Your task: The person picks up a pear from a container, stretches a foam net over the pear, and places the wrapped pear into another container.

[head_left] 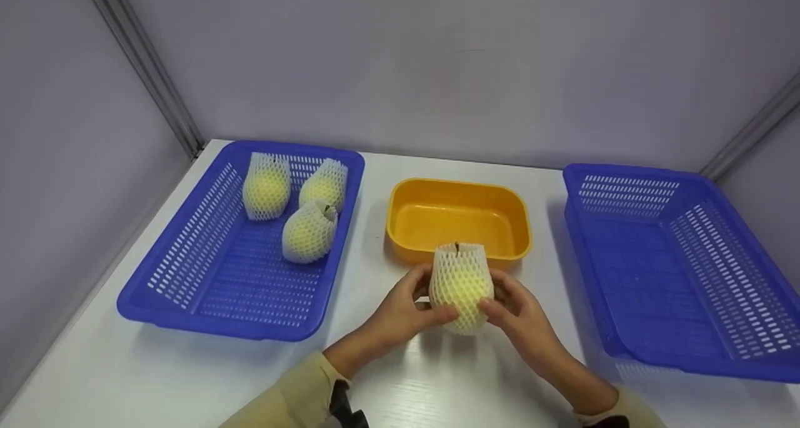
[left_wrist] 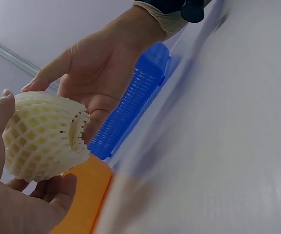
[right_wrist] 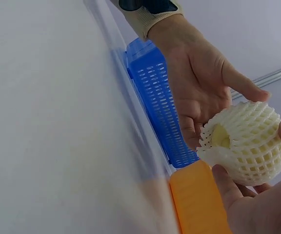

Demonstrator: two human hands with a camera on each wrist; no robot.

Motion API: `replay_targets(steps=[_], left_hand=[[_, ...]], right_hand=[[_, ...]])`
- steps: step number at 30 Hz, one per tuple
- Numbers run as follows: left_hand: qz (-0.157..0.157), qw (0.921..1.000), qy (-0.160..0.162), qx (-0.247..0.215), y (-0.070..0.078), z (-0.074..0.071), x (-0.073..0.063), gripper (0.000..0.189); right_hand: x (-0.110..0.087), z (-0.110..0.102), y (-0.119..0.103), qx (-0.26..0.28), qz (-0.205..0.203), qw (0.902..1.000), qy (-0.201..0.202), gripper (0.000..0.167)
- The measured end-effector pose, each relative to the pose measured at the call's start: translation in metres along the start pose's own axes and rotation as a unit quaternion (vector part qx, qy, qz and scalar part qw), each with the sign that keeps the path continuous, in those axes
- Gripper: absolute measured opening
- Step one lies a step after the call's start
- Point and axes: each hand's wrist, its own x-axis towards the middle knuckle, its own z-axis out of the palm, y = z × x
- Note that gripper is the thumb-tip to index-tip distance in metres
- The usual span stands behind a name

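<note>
A yellow pear in a white foam net (head_left: 462,290) is held up over the table between both hands, its dark stem at the top. From one side my left hand (head_left: 403,303) grips it, thumb on the near face and fingers behind. My right hand (head_left: 524,322) holds the opposite side the same way. The netted pear (left_wrist: 43,136) lies between the two hands in the left wrist view. In the right wrist view the net's open end shows pale fruit (right_wrist: 222,136) inside. Just behind the pear stands an orange basin (head_left: 459,253), partly overlapped by it.
On the left, a blue basket (head_left: 228,328) contains three more netted pears (head_left: 309,231) toward its back and right side. Another blue basket (head_left: 647,359), without fruit, stands on the right. Both rest on a white table (head_left: 412,390) with grey walls (head_left: 462,72) around it.
</note>
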Motion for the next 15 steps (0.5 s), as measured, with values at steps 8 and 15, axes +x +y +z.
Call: replay_targets(steps=[8, 15], left_hand=[[-0.006, 0.9998, 0.018, 0.009, 0.010, 0.006, -0.005, 0.086], [0.020, 0.9988, 0.042, 0.017, 0.022, 0.008, -0.011, 0.079]], right_hand=[[-0.001, 0.005, -0.003, 0.010, -0.012, 0.9999, -0.002, 0.054], [0.000, 0.003, -0.007, 0.020, -0.051, 0.9985, -0.007, 0.040]])
